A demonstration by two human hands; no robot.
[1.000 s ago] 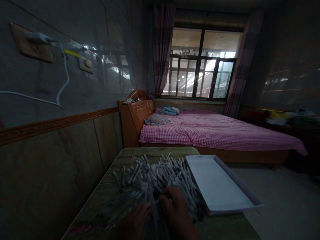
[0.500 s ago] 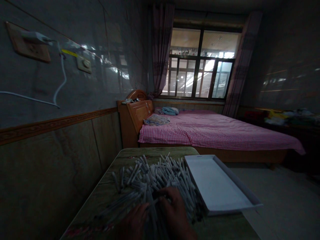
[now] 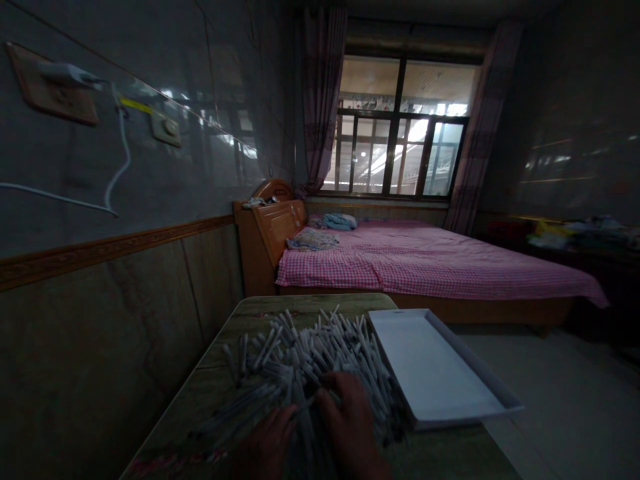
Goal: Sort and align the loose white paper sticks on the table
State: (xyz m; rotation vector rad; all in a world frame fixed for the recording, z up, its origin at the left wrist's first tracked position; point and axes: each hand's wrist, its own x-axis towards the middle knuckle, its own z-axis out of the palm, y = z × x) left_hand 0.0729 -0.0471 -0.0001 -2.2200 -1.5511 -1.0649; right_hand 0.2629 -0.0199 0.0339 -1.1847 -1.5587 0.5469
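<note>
A heap of slim, pale, pen-like tubes (image 3: 333, 347), some with dark ends, covers the middle of the table (image 3: 260, 305). My left hand (image 3: 270, 433) is low at the near side of the heap, its fingers closed. Just to its right, my right hand (image 3: 347, 417) curls over the tubes, thumb and index finger bent together. A thin tube (image 3: 311, 403) seems to span the gap between the two hands' fingertips. The dim light blurs the details, and both palms are hidden. To the right of the heap lies a shallow white tray (image 3: 435, 367).
The tray overhangs the table's right edge, above a pale floor (image 3: 530, 380). Beyond the table stands a bed (image 3: 425, 260) with a pink checked sheet and a wooden headboard (image 3: 277, 230). A tiled wall (image 3: 125, 320) runs along the left, with a plugged-in charger (image 3: 70, 75).
My right hand's fingers have shifted very slightly near the fingertips. The left hand, heap and tray look nearly the same.
</note>
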